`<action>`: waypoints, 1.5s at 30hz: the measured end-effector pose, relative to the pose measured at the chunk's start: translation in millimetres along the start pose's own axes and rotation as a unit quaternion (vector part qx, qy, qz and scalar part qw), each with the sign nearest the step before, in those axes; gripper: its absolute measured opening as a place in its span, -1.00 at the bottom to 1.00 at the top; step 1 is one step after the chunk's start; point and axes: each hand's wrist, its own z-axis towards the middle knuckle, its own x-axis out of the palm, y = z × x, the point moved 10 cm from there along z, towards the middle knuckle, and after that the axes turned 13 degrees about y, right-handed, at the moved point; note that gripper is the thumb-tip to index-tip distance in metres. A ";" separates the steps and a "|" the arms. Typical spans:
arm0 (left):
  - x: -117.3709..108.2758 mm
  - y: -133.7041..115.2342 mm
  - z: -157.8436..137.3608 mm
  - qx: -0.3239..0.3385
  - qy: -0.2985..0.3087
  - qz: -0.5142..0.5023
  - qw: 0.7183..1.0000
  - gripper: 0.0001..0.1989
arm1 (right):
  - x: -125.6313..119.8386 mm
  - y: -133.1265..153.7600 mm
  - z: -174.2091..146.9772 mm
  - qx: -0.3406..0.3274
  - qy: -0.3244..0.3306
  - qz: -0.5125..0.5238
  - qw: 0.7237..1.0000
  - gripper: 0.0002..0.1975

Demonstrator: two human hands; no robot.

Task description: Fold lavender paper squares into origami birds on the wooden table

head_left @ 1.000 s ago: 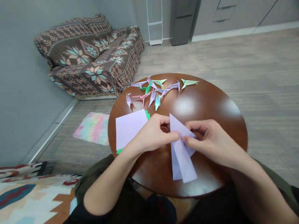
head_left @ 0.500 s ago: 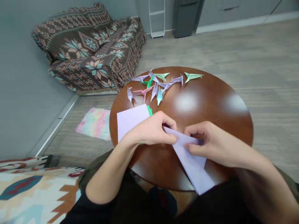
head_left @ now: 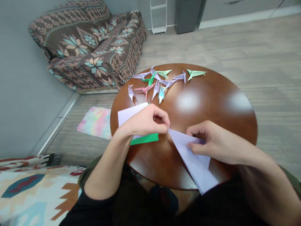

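My left hand [head_left: 151, 121] pinches the tip of the folded lilac paper [head_left: 188, 153]; my right hand [head_left: 211, 141] grips its side, hands apart. Paper's over the round table [head_left: 218, 106]'s near edge. Sheet stack [head_left: 130, 114] table-left, folded paper birds [head_left: 155, 89] toward table's far edge.

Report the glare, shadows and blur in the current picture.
Head view: two whitish glare patches on the glossy brown table; small dark shadows beside the folded paper cranes; the draped sofa looks slightly soft along its left edge; the lilac paper keeps a clear outline.
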 end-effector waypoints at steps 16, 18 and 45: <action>29.9 -3.4 18.4 0.066 -0.003 -0.137 0.988 -0.75 | -31.7 2.0 -9.3 -0.055 -0.152 0.085 0.983 -0.93; 19.7 -6.1 16.3 0.087 -0.047 -0.133 0.986 -0.75 | -44.2 16.5 -23.2 -0.095 -0.243 0.007 0.965 -0.92; 36.4 21.5 20.1 0.128 -0.162 -0.415 0.886 -0.74 | -15.4 74.3 -52.2 -0.223 -0.458 -0.339 0.791 -0.88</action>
